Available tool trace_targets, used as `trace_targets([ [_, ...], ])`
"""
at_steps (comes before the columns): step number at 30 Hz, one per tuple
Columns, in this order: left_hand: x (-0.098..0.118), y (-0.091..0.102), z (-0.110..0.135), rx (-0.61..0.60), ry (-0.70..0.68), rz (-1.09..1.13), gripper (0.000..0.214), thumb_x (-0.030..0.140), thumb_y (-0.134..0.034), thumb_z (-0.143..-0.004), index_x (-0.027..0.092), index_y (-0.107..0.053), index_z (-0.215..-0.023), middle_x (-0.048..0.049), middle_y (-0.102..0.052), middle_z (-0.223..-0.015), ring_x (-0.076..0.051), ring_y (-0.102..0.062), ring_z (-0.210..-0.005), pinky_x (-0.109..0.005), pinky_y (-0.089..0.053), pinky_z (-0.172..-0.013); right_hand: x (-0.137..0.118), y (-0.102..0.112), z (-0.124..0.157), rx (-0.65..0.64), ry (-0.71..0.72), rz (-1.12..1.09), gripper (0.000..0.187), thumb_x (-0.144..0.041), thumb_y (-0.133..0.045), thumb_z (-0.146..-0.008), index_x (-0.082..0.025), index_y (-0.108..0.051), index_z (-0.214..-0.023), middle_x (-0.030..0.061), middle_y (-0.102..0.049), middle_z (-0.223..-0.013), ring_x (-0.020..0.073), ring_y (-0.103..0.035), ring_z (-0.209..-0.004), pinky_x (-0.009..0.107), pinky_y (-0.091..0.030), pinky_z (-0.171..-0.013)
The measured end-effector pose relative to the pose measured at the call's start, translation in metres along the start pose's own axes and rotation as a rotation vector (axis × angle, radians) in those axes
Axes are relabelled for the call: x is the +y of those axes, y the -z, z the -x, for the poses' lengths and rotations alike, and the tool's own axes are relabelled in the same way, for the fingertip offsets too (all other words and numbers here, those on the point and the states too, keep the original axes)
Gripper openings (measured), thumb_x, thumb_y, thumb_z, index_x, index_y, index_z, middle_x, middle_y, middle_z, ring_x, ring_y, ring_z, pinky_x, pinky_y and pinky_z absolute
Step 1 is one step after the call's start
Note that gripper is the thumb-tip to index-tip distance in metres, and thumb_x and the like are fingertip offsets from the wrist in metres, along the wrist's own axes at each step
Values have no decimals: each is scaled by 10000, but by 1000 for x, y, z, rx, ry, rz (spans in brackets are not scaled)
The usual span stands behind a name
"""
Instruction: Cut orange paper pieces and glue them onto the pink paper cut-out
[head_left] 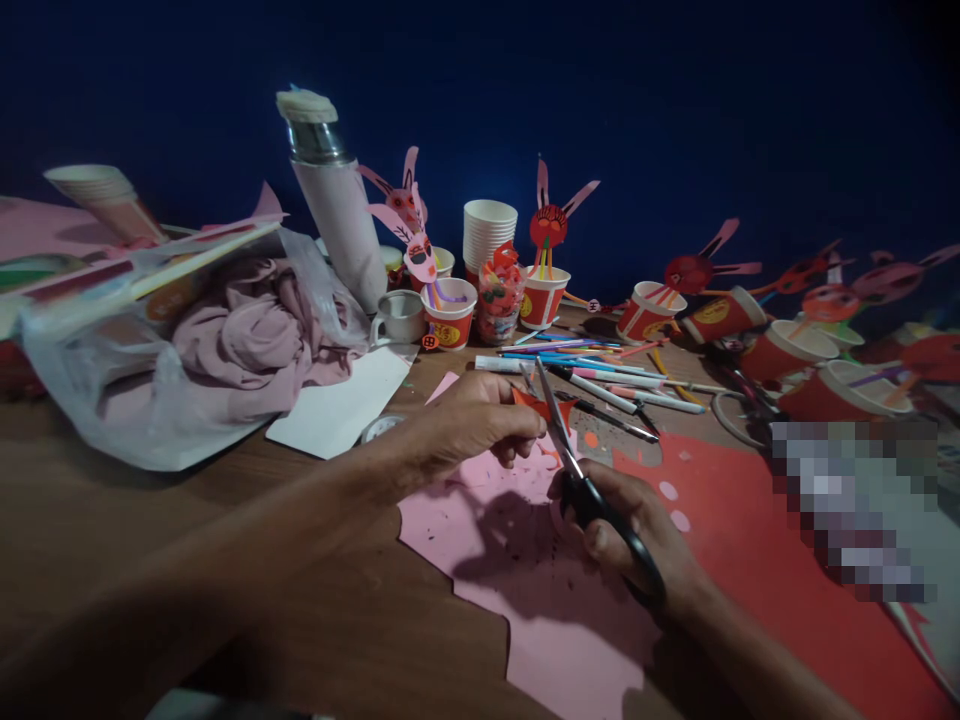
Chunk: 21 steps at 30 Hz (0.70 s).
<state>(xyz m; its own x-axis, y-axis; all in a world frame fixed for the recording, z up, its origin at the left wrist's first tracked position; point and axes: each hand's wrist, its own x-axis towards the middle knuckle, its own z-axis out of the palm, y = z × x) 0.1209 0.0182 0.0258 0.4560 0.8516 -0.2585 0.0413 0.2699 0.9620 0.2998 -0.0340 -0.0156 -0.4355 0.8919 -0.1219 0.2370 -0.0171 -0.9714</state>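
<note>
Pinched in my left hand (480, 415) is a small piece of red paper (531, 401), its edges sticking out past the fingertips. My right hand (637, 520) grips a pair of scissors (562, 425) by the black handles. The blades point up and away, parted, right at the red paper. Beneath both hands lies a pink paper sheet (480, 560) with cut, stepped edges and small scraps on it. To its right a large red paper sheet (750, 560) is spread out, with two pale pink ovals (669, 491) on it.
Several markers and pencils (600, 375) lie beyond my hands. Red paper cups (448, 330) with paper rabbit heads line the back. A white thermos (330, 200), a metal mug (399, 318), stacked cups (489, 235) and a plastic bag with cloth (247, 320) stand left and behind.
</note>
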Motion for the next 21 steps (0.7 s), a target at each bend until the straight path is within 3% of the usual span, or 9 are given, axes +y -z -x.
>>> trace_targets([
  [21,1,0,1,50,14,34,203,68,-523,-670,160,-544,-491,11,-497,-453,-89,-424,-435,-225,-341,-448,-4,-4,0,29,-73,-114,467,-579,-653,-584,-169,-530,-772,-47,-450,-571,54,-406,-405,175,-382,-363],
])
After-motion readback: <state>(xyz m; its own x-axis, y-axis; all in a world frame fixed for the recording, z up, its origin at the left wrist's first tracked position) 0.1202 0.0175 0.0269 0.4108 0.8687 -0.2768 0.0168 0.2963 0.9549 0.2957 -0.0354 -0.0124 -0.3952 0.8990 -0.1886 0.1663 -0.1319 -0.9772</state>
